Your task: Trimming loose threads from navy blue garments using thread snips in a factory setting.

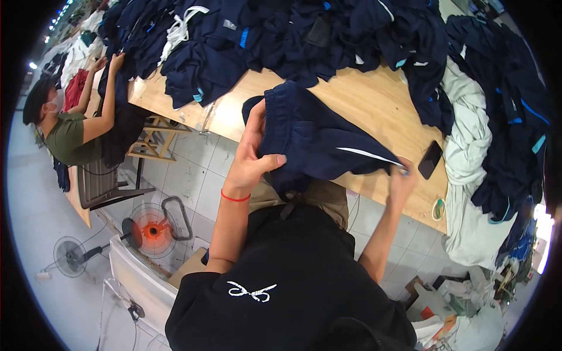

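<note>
Navy pants (319,131) with a gathered elastic waistband and a thin white side stripe are held up in front of me, over the near table edge. My left hand (249,155) grips the waistband, thumb in front and fingers partly hidden behind the cloth. At the right end of the stripe, my right hand (401,178) is closed on the fabric, which stretches out toward it. That hand is slightly blurred. Something small, shiny and bluish shows at its fingertips, too small to name.
Piles of navy garments (275,35) cover the back of the wooden table (380,99). A phone (430,159), a tape roll (438,209) and pale cloth (465,123) lie at the right. A co-worker (76,134) handles cloth at left, near a chair (108,181) and fans (153,230).
</note>
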A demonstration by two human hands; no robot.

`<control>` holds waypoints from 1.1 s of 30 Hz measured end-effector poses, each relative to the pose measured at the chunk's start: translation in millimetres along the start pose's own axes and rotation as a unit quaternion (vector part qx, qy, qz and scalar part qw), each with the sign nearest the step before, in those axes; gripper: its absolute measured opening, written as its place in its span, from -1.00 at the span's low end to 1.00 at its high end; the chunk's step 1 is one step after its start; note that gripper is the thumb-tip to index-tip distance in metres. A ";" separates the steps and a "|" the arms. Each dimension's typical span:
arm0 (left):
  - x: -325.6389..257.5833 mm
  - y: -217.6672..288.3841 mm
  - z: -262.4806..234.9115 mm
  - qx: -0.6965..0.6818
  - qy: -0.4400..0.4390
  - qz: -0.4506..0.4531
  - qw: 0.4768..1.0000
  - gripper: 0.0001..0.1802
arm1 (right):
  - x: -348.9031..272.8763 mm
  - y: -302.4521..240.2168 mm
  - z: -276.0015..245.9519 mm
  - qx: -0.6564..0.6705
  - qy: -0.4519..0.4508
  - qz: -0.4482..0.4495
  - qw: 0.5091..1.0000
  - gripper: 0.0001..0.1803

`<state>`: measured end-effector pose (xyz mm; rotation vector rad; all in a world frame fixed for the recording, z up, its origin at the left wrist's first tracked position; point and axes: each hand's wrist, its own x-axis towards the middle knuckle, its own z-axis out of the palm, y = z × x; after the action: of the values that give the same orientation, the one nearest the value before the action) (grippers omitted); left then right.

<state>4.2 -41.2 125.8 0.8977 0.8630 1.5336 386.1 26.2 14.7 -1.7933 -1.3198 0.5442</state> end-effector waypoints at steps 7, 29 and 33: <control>13.3 22.9 6.5 0.035 -0.045 0.070 0.996 0.18 | 23.6 -34.7 -80.8 0.141 0.148 0.018 0.979 -0.71; 39.3 27.1 -35.9 0.083 0.116 0.120 0.982 0.07 | -16.8 -92.7 -108.2 0.227 0.101 -0.016 0.969 -0.82; 78.2 7.3 -57.1 0.226 0.090 0.160 0.957 -0.14 | -15.4 -79.7 -106.7 0.179 0.104 -0.044 0.977 -0.79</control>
<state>-58.3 32.2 113.8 1.2909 1.2825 1.7467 414.2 -17.7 138.2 -1.4465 -1.0745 0.4954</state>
